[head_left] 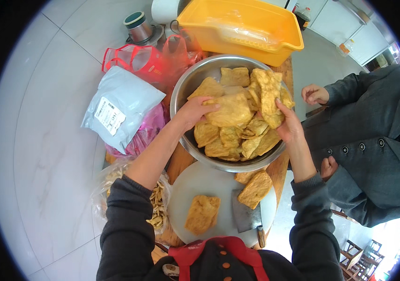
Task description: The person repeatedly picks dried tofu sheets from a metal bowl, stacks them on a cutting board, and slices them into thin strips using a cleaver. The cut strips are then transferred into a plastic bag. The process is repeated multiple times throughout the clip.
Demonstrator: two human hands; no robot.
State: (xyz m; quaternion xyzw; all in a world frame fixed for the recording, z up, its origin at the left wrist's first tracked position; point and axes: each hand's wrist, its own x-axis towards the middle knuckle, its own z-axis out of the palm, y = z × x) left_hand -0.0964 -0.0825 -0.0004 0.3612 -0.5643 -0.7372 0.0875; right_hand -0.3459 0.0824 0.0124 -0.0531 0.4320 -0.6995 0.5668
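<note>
A wide steel bowl [177,96] holds a heap of flat golden slabs that look like fried tofu. My left hand [196,111] grips the edge of a broad fried tofu slab [231,110] over the heap, thumb on top. Fingers bent, my right hand [289,124] pinches another tofu slab [270,96] tilted up at the bowl's right side. Below the bowl lies a round pale cutting board [179,196]. On it are one brown slab [202,214], a cleaver [245,218] with a wooden handle, and another slab [255,189] partly over the blade.
A yellow plastic bin [251,51] stands behind the bowl. Left of it are red bags [136,61], a grey parcel [120,105] and a clear bag of cut strips [158,206]. Close on the right stands a person in a dark coat [363,140], one hand near the bowl.
</note>
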